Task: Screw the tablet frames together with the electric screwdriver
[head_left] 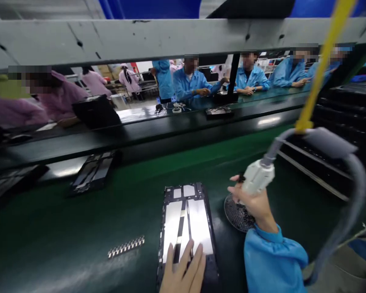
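Observation:
My left hand (184, 270) lies with fingers spread on the lower part of a flat device frame (199, 219), black-rimmed with silvery panels. To the right, my right hand (256, 207) is wrapped round a pale electric screwdriver (258, 177), whose grey cable (358, 195) loops away to the right. The screwdriver's tip is hidden by my hand. Beneath that hand is a round dark dish with a gridded surface (238, 213), partly covered by my wrist. Left of the device frame, a short strip of small metallic parts (126, 246) rests on the green bench.
A yellow strap (319, 73) hangs down to the cable. Black stacked trays (347, 126) stand at the right. More device frames (93, 173) lie at the left beside a raised ledge (140, 138). People in blue and pink work across the line, under a grey beam (171, 38).

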Demonstrator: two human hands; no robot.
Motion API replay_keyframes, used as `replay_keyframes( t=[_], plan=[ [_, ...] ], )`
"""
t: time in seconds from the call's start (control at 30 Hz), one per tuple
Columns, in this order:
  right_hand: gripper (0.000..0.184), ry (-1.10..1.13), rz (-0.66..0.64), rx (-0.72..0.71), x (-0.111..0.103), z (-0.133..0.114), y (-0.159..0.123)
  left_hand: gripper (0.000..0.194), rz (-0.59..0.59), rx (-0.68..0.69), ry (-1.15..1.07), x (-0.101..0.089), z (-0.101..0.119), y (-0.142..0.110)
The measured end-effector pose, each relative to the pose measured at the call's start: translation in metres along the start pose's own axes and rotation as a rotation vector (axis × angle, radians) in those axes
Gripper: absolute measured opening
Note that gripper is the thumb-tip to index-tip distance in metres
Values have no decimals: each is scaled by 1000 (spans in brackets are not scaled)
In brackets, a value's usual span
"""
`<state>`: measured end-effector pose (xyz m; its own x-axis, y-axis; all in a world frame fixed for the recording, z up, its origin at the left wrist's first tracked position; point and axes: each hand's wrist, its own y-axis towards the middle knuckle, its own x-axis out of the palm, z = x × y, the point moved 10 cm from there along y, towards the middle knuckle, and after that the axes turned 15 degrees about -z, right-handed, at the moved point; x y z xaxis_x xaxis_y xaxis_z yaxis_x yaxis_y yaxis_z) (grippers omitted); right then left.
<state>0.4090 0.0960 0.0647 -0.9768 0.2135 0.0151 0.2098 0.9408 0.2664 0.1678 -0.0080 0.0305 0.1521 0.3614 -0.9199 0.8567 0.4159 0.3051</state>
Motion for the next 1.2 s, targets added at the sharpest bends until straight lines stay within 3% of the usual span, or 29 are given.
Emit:
replay_keyframes(
  t=[0.1,0.2,0.37,0.47,0.57,0.67,0.77,1.0,1.2],
  plan=[
    [25,90,100,-77,-26,8,-9,39,30,104,-56,4,12,24],
    [27,118,163,-105,-37,18,-15,48,215,69,-192,6,24,38],
    [30,11,199,-101,-36,27,-12,22,377,-32,-327,7,33,44],
    [30,-4,181,-81,-32,31,-7,23,335,-10,-521,-3,14,39],
    [29,-11,167,-55,-29,34,-4,26,225,-110,-708,-5,-24,30],
    [27,-27,167,-21,-27,36,-3,30,183,-149,-705,-11,-52,19],
    [25,-54,168,10,-27,36,-4,22,182,-227,-702,-14,-73,10],
    [26,-75,170,-8,-25,31,-3,11,210,-573,-780,-8,-108,-20],
    [21,-135,163,-23,-24,24,-4,21,204,-655,-803,-8,-124,-44]
  ],
)
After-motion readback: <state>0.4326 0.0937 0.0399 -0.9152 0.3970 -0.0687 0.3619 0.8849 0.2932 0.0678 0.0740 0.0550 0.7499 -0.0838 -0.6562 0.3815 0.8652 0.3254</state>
